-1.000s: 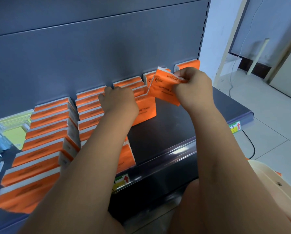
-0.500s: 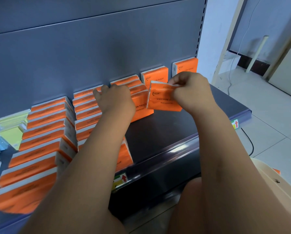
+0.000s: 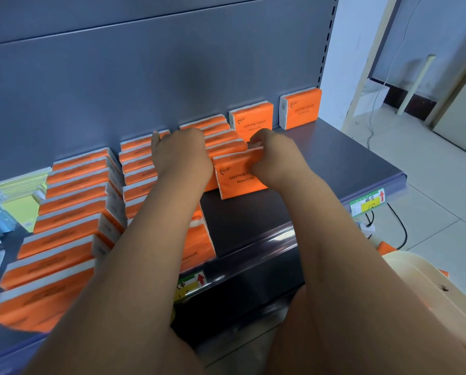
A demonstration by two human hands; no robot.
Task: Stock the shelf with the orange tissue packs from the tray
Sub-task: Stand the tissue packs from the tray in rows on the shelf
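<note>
Several rows of orange tissue packs (image 3: 72, 209) stand on the dark grey shelf (image 3: 321, 169). My right hand (image 3: 273, 155) grips the top of one orange pack (image 3: 234, 177), which stands upright at the front of the third row. My left hand (image 3: 180, 155) rests on the tops of the packs in the second and third rows, fingers laid over them. Two single packs (image 3: 253, 123) stand further right against the back panel. The cream tray (image 3: 426, 290) shows at the lower right, with orange packs peeking past its edge.
Yellow and pale blue packs (image 3: 18, 201) fill the shelf's left end. Price labels (image 3: 367, 204) hang on the shelf's front rail. A black cable (image 3: 397, 226) runs across the tiled floor on the right. Bare shelf surface lies in front of the right-hand packs.
My right hand has brought the tilted pack down and leftwards until it stands on the shelf at the front of the third row. My left hand has stayed on the rows.
</note>
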